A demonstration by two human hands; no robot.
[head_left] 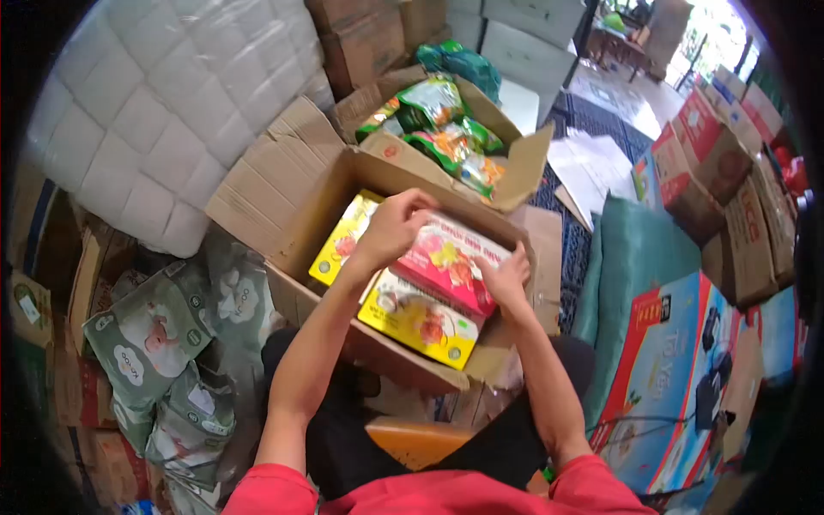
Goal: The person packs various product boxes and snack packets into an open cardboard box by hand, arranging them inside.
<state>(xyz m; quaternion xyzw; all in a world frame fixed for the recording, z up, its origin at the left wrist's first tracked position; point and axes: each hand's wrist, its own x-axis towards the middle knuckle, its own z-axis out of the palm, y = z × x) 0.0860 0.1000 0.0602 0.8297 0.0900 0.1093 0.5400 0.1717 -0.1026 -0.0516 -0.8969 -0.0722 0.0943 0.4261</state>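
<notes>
In the head view a large open cardboard carton (283,292) stands in front of my knees. It holds yellow printed boxes, one yellow box (416,322) near me and another yellow box (339,245) at the left wall. Between my hands is a pink and white printed box (446,257) with fruit pictures, inside the carton. My left hand (393,225) curls over its left end, fingertips slightly blurred. Gripping the right end, my right hand (506,273) has its thumb on the box's near face and fingers behind it.
Behind the carton, another open carton (528,167) contains several green packets (433,103). Plastic-wrapped white packs (163,112) are stacked at left, above grey-green packages (154,339). A green cushion (644,249) and a blue-red box (657,369) stand at right. Loose papers (592,167) lie beyond.
</notes>
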